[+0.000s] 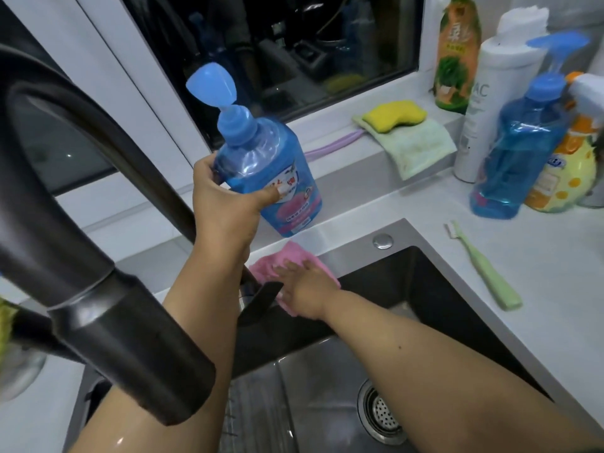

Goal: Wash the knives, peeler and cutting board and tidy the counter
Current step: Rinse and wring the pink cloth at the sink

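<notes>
My left hand [225, 204] grips a blue pump bottle of dish soap [268, 158] and holds it tilted above the back rim of the sink [425, 237]. My right hand [304, 289] lies flat with straight fingers on a pink cloth [291, 259], pressing it onto the sink's back edge beside the black faucet lever [261, 299]. No knife, peeler or cutting board is in view.
The black faucet [98, 256] arches across the left foreground. A green brush [480, 273] lies on the counter to the right. Several bottles [516, 152] stand at the back right. On the sill lie a yellow sponge [397, 114] and a green cloth [415, 145]. The sink drain [380, 413] is below.
</notes>
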`<act>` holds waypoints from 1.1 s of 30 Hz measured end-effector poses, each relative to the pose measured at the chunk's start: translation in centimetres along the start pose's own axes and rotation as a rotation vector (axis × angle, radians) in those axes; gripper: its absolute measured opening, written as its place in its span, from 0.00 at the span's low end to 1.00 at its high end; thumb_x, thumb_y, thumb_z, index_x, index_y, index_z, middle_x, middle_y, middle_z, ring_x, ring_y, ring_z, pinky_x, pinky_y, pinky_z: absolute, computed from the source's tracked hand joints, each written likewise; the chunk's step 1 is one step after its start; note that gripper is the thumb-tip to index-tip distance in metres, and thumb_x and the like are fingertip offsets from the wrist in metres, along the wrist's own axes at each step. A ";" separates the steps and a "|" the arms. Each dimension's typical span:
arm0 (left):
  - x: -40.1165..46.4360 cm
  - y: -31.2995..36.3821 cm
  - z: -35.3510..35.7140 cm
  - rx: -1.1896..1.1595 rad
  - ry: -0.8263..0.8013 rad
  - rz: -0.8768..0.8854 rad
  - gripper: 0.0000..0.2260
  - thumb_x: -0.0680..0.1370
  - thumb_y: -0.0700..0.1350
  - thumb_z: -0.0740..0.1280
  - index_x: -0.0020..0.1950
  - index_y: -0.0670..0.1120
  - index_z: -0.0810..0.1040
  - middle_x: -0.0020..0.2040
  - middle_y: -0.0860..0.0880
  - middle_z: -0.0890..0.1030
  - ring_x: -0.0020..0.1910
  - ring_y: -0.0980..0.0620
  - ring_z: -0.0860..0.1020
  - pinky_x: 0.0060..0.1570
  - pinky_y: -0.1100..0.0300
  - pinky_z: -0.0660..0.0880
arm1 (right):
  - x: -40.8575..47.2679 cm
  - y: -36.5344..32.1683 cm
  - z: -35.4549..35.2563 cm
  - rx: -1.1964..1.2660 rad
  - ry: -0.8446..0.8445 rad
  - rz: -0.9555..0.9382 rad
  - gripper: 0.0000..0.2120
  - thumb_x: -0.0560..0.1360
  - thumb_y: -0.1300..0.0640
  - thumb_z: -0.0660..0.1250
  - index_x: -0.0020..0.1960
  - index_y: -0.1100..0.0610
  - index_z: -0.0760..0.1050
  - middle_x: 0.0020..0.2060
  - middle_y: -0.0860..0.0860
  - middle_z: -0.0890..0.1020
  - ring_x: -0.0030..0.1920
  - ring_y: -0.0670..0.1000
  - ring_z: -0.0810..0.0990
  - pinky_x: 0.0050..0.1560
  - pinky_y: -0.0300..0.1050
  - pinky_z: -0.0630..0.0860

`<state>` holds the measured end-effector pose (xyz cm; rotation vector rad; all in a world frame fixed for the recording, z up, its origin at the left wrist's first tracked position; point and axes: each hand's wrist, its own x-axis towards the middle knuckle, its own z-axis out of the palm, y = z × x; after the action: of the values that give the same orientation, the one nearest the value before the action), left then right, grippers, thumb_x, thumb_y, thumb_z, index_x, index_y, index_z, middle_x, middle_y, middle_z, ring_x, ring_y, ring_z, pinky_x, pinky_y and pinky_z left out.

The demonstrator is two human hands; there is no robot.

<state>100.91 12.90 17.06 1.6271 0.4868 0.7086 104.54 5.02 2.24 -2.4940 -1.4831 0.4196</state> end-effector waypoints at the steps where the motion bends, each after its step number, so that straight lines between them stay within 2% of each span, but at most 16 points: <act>1: 0.1 -0.1 0.0 -0.007 -0.001 -0.010 0.31 0.64 0.36 0.79 0.61 0.50 0.69 0.59 0.53 0.76 0.57 0.52 0.79 0.51 0.50 0.81 | -1.0 0.2 -0.4 0.015 0.017 -0.048 0.24 0.80 0.59 0.58 0.75 0.50 0.60 0.76 0.50 0.59 0.76 0.53 0.56 0.74 0.51 0.49; 4: 0.2 -0.2 0.4 0.001 -0.019 -0.032 0.30 0.64 0.35 0.79 0.59 0.52 0.69 0.58 0.54 0.76 0.57 0.51 0.79 0.50 0.49 0.81 | -3.6 2.1 -1.8 0.112 0.018 -0.077 0.28 0.78 0.62 0.62 0.75 0.48 0.60 0.68 0.49 0.70 0.69 0.51 0.66 0.70 0.48 0.59; 6: 0.1 -0.5 0.8 0.024 -0.046 -0.058 0.29 0.65 0.35 0.78 0.58 0.52 0.68 0.57 0.55 0.75 0.56 0.51 0.79 0.51 0.48 0.81 | -4.4 4.8 -2.4 0.161 -0.025 0.060 0.25 0.78 0.59 0.62 0.74 0.48 0.62 0.68 0.49 0.72 0.69 0.51 0.68 0.70 0.52 0.62; 9: -0.2 -1.0 1.4 0.040 -0.089 -0.116 0.30 0.66 0.35 0.78 0.59 0.53 0.68 0.58 0.54 0.75 0.57 0.50 0.79 0.53 0.46 0.80 | -5.6 9.1 -3.3 0.108 -0.021 0.315 0.23 0.77 0.56 0.64 0.72 0.49 0.66 0.70 0.50 0.71 0.69 0.53 0.68 0.70 0.53 0.63; 13: -0.8 -2.4 2.0 0.090 -0.148 -0.179 0.31 0.66 0.35 0.78 0.62 0.51 0.67 0.57 0.51 0.77 0.55 0.50 0.79 0.54 0.47 0.80 | -7.9 11.6 -3.4 0.125 0.142 0.462 0.20 0.80 0.57 0.57 0.72 0.51 0.67 0.73 0.51 0.65 0.73 0.54 0.62 0.73 0.51 0.60; 15: -1.0 -3.3 2.3 0.121 -0.194 -0.198 0.31 0.66 0.36 0.78 0.62 0.50 0.67 0.56 0.52 0.77 0.55 0.50 0.79 0.53 0.48 0.80 | -8.5 10.2 -4.3 0.082 0.066 0.502 0.20 0.80 0.57 0.59 0.71 0.55 0.68 0.71 0.55 0.69 0.71 0.57 0.67 0.70 0.53 0.65; 17: -1.1 -4.0 2.6 0.147 -0.236 -0.216 0.29 0.67 0.35 0.77 0.61 0.50 0.67 0.55 0.54 0.76 0.57 0.49 0.78 0.54 0.49 0.80 | -8.1 8.4 -5.0 0.066 -0.056 0.555 0.22 0.76 0.58 0.67 0.69 0.61 0.70 0.65 0.58 0.75 0.65 0.58 0.74 0.65 0.53 0.71; 19: -1.1 -4.6 2.9 0.168 -0.263 -0.229 0.28 0.67 0.35 0.77 0.61 0.50 0.67 0.52 0.56 0.75 0.58 0.49 0.78 0.55 0.47 0.79 | -8.3 8.6 -4.0 0.155 -0.103 0.642 0.24 0.75 0.59 0.68 0.70 0.59 0.69 0.62 0.55 0.76 0.62 0.56 0.75 0.63 0.50 0.71; 21: -1.1 -4.9 3.1 0.190 -0.272 -0.225 0.28 0.67 0.36 0.77 0.61 0.49 0.68 0.52 0.56 0.75 0.57 0.48 0.78 0.55 0.46 0.79 | -9.6 9.0 -3.5 0.339 0.051 0.698 0.18 0.79 0.57 0.61 0.68 0.58 0.70 0.58 0.55 0.78 0.56 0.55 0.77 0.60 0.50 0.72; 22: -1.2 -5.0 3.2 0.212 -0.277 -0.213 0.28 0.67 0.37 0.77 0.61 0.50 0.68 0.53 0.55 0.75 0.57 0.49 0.78 0.55 0.47 0.79 | -10.5 9.1 -3.5 0.443 0.163 0.693 0.16 0.80 0.58 0.57 0.67 0.59 0.70 0.56 0.57 0.78 0.51 0.55 0.77 0.55 0.50 0.74; 24: -1.3 -4.9 3.2 0.289 -0.295 -0.178 0.28 0.68 0.38 0.77 0.61 0.50 0.67 0.55 0.54 0.75 0.56 0.51 0.77 0.54 0.51 0.79 | -12.2 8.8 -3.8 0.653 0.263 0.697 0.14 0.81 0.62 0.54 0.63 0.63 0.72 0.51 0.61 0.78 0.42 0.53 0.75 0.45 0.46 0.73; 27: -1.4 -4.7 3.3 0.370 -0.311 -0.144 0.29 0.69 0.40 0.77 0.64 0.49 0.67 0.58 0.52 0.74 0.56 0.52 0.76 0.53 0.53 0.78 | -14.0 8.7 -3.7 1.219 0.466 0.835 0.15 0.82 0.57 0.54 0.62 0.62 0.74 0.52 0.62 0.80 0.49 0.58 0.79 0.48 0.46 0.73; 29: -1.7 -4.3 3.4 0.432 -0.304 -0.133 0.30 0.69 0.41 0.77 0.66 0.47 0.66 0.62 0.50 0.75 0.59 0.49 0.76 0.54 0.53 0.77 | -15.7 8.9 -3.2 1.586 0.579 0.853 0.13 0.81 0.57 0.58 0.56 0.63 0.77 0.47 0.62 0.82 0.48 0.59 0.81 0.48 0.47 0.76; 31: -2.4 -3.5 3.6 0.541 -0.270 -0.108 0.33 0.69 0.40 0.77 0.68 0.45 0.63 0.64 0.46 0.74 0.63 0.46 0.75 0.52 0.55 0.74 | -17.9 8.6 -3.2 1.770 0.661 0.839 0.10 0.79 0.59 0.62 0.52 0.64 0.79 0.47 0.62 0.83 0.50 0.57 0.81 0.55 0.51 0.77; 33: -4.0 -2.4 3.9 0.656 -0.152 -0.028 0.39 0.69 0.41 0.77 0.73 0.44 0.58 0.66 0.44 0.71 0.66 0.46 0.71 0.53 0.57 0.72 | -20.2 8.0 -3.8 1.872 0.722 0.760 0.10 0.78 0.60 0.62 0.54 0.63 0.79 0.49 0.61 0.84 0.52 0.57 0.82 0.57 0.52 0.76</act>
<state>100.91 7.84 13.74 2.2601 0.6731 0.4131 103.22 -16.70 5.98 -1.1199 0.3495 0.5055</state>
